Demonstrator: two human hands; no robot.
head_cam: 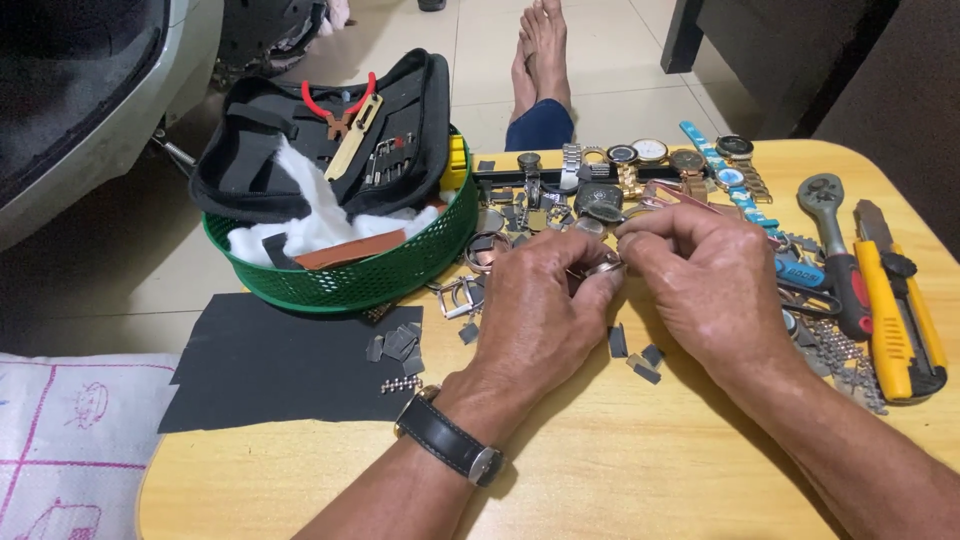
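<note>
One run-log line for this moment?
left hand: pinching small metal watch part | right hand: pinching same part | above yellow table | watches behind

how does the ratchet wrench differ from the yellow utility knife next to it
The grey metal ratchet wrench with red-black grip is slimmer and has a round head; the yellow and black utility knife is broader and boxier, reaching nearer the table's front edge. Both lie side by side on the round yellow table, right of the right hand, untouched.

Home watch-repair spot; wristwatches (650, 155), tool pouch (330, 140), ratchet (835, 235) on low yellow table (600, 470); tiled floor (620, 60).
</note>
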